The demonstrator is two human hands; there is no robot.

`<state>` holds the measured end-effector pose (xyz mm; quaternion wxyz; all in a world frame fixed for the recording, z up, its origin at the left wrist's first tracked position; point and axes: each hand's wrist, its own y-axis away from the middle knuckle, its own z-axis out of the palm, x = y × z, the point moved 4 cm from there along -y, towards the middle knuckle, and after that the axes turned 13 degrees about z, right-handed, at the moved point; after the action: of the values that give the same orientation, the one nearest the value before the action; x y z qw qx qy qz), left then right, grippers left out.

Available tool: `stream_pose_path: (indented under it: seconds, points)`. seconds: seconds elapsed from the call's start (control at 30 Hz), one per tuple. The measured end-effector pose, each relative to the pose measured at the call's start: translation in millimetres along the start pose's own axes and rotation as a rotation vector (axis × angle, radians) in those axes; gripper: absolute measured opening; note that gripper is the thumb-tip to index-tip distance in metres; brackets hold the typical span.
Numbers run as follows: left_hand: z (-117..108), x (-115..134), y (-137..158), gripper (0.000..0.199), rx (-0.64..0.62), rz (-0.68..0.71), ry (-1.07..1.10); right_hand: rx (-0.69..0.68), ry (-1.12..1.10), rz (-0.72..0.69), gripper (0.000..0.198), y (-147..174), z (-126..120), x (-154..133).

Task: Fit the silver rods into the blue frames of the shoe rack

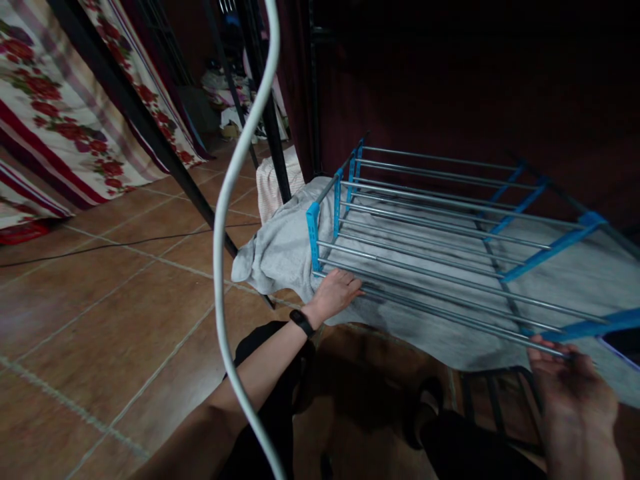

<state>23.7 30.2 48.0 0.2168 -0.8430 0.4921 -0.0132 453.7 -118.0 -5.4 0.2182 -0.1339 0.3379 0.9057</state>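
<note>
A rack of thin metal tubes (pixel 425 260) with blue plastic connectors (pixel 313 233) lies on a grey cloth (pixel 285 243). It looks like a shoe rack. Near its front left corner, the fingers of my left hand (pixel 336 297) close over the front tube. At the right end, my right hand (pixel 573 380) is palm up, with thumb and fingers around the same tube, just below a blue connector (pixel 607 325). A dark band sits on my left wrist. Part of a dark, flat object (pixel 623 350) shows on the cloth at the right edge.
A pale cable (pixel 223 220) hangs across the view, in front of my left forearm. Dark metal poles (pixel 150 140) slant down at the left. Floral curtains (pixel 55 113) hang beyond them over the tiled floor (pixel 115 320). A black metal frame (pixel 500 400) is underneath the cloth's front edge.
</note>
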Motion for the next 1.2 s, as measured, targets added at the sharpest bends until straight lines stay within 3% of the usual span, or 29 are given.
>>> stream_pose_path:
  seconds: [0.1, 0.23, 0.33, 0.43, 0.67, 0.87, 1.07, 1.2]
  points:
    - [-0.5, 0.0, -0.1, 0.031, 0.013, -0.017, 0.022, -0.156, 0.164, -0.149, 0.020, 3.6, 5.6, -1.5]
    - [-1.7, -0.1, -1.5, 0.032, 0.053, -0.024, 0.039, -0.173, 0.328, -0.103, 0.025, 5.7, 15.5, 13.5]
    - [-0.4, -2.3, -2.4, 0.032, 0.085, -0.038, 0.057, -0.156, 0.407, -0.081, 0.015, 9.8, 27.2, 26.4]
    - [4.2, -6.7, -4.1, 0.031, 0.092, -0.036, 0.095, -0.251, 0.467, -0.077, 0.015, 17.1, 41.6, 40.9]
    - [19.5, -23.6, -4.4, 0.037, 0.080, -0.053, 0.208, -0.343, 0.483, -0.048, 0.024, 27.1, 57.3, 71.2]
    - [41.4, -37.3, -1.6, 0.043, 0.014, -0.075, 0.309, -0.358, 0.443, -0.156, 0.026, 28.8, 64.0, 68.0]
    - [46.7, -31.7, -2.5, 0.047, 0.008, -0.040, 0.387, -0.371, 0.408, -0.229, 0.023, 36.9, 69.9, 61.9]
    - [49.4, -27.1, -3.2, 0.051, 0.007, -0.034, 0.418, -0.425, 0.475, -0.185, 0.026, 43.8, 74.1, 69.2]
